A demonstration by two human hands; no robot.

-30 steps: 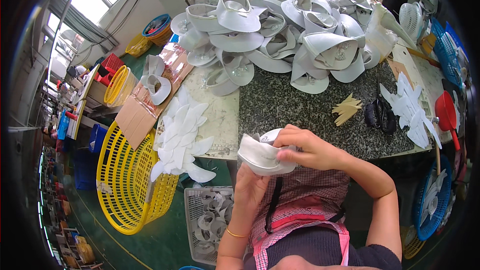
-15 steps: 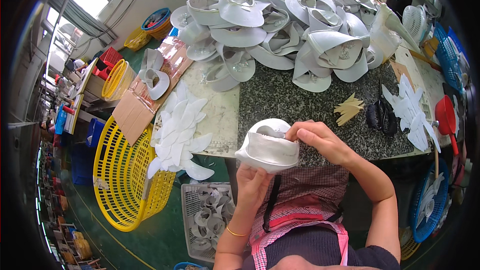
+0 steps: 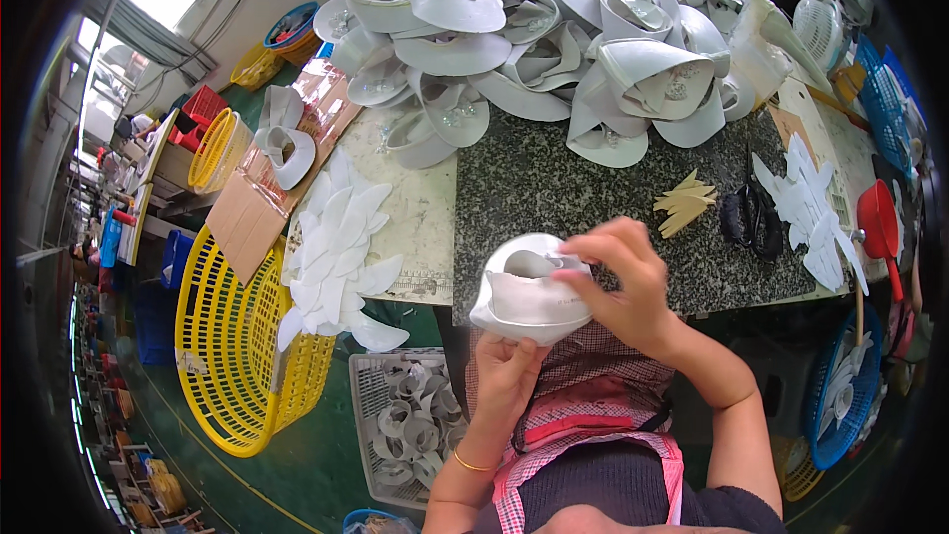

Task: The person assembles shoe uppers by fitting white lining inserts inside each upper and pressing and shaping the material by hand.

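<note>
A white shoe upper (image 3: 534, 302) with a curled grey lining inside its opening is held above the table's front edge. From below, my left hand (image 3: 506, 366) grips it, thumb and fingers closed on the lower edge. My right hand (image 3: 628, 287) is at the upper's right side, its thumb and forefinger apart beside the opening; the fingertips are slightly blurred. Beyond both hands lies a large heap of white shoe uppers (image 3: 455, 54), some bearing clear stones. White leaf-shaped pieces (image 3: 331, 247) are piled to the left of the held upper.
Pale yellow strips (image 3: 684, 203), a black-handled tool (image 3: 753, 222) and more white cut pieces (image 3: 806, 213) lie to the right. A yellow basket (image 3: 193, 326) stands left of the table, and a grey crate (image 3: 361, 415) of uppers below. A blue basket (image 3: 819, 425) stands low right.
My right hand has lifted slightly, its fingers spreading from the pinch inside the upper's opening. My left hand keeps its hold. The whole view has shifted a little.
</note>
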